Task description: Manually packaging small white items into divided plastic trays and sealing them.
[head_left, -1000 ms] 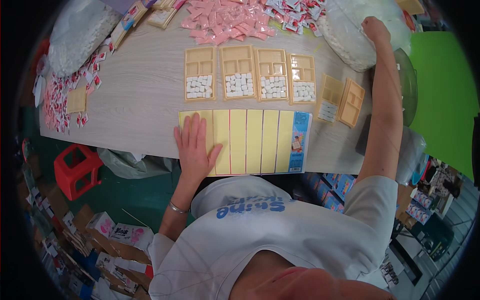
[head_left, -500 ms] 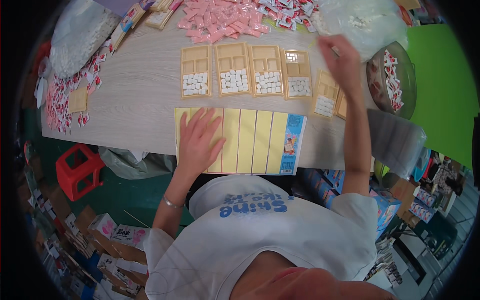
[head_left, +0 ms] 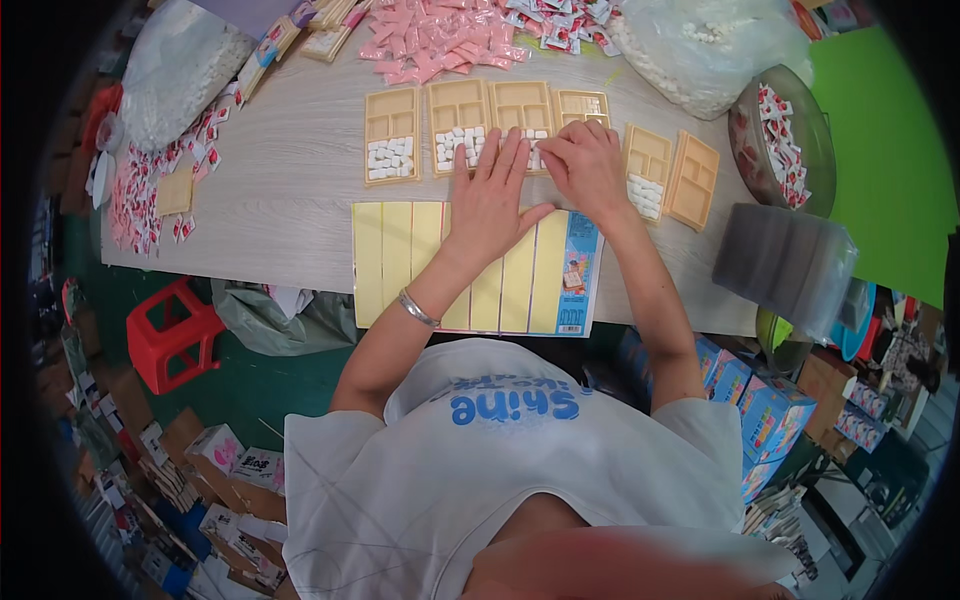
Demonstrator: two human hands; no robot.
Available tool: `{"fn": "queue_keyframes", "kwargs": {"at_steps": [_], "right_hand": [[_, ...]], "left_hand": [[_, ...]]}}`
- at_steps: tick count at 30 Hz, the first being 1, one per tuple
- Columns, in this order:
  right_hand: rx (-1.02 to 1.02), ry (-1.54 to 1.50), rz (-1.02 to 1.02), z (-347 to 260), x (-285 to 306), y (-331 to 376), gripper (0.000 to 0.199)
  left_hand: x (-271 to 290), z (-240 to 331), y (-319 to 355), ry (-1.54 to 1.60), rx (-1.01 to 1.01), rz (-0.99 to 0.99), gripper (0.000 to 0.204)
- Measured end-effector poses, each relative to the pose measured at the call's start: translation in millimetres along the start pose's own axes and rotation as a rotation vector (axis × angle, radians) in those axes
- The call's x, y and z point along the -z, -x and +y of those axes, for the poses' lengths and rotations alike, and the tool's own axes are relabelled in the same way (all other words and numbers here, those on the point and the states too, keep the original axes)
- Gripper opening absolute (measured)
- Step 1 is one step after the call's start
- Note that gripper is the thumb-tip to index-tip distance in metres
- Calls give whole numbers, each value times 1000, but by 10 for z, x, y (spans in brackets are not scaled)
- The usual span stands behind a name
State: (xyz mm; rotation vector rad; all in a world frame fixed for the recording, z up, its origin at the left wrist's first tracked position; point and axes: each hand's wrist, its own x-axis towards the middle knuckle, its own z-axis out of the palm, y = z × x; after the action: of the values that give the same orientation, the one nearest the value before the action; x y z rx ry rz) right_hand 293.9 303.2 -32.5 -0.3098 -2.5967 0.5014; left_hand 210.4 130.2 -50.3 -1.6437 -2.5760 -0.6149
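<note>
Several beige compartment trays [head_left: 391, 120] stand in a row, most with small white pieces [head_left: 390, 158] in their near compartment. My left hand [head_left: 490, 210] is open, its straight fingers reaching over the near parts of two middle trays. Beside it my right hand [head_left: 592, 172] is closed in a pinch at the near end of a middle tray [head_left: 520, 100]. What its fingertips hold is too small to make out. The right hand partly hides the neighbouring tray [head_left: 582, 103]. Under my left wrist lies a yellow striped sheet [head_left: 430, 290] with a blue printed edge.
Pink packets [head_left: 440, 40] are heaped at the back. A clear bag of white pieces [head_left: 690, 60] and a bowl of small sachets [head_left: 785, 150] are at the right, near a stack of clear plastic sleeves [head_left: 780, 260]. A red stool [head_left: 175, 335] is at the left.
My right hand has come down and left from the bag to a middle tray. My left hand has slid up and right from the yellow sheet to the trays.
</note>
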Motion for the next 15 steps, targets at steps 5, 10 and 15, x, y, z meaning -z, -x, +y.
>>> {"fn": "queue_keyframes", "kwargs": {"at_steps": [5, 10, 15], "right_hand": [[-15, -21, 38, -56, 152, 65, 14], [17, 69, 69, -153, 239, 238, 19], [-32, 79, 42, -221, 171, 338, 19]], "left_hand": [[117, 72, -58, -43, 29, -47, 93], [39, 120, -139, -43, -69, -54, 93], [29, 78, -78, 5, -97, -78, 94]]}}
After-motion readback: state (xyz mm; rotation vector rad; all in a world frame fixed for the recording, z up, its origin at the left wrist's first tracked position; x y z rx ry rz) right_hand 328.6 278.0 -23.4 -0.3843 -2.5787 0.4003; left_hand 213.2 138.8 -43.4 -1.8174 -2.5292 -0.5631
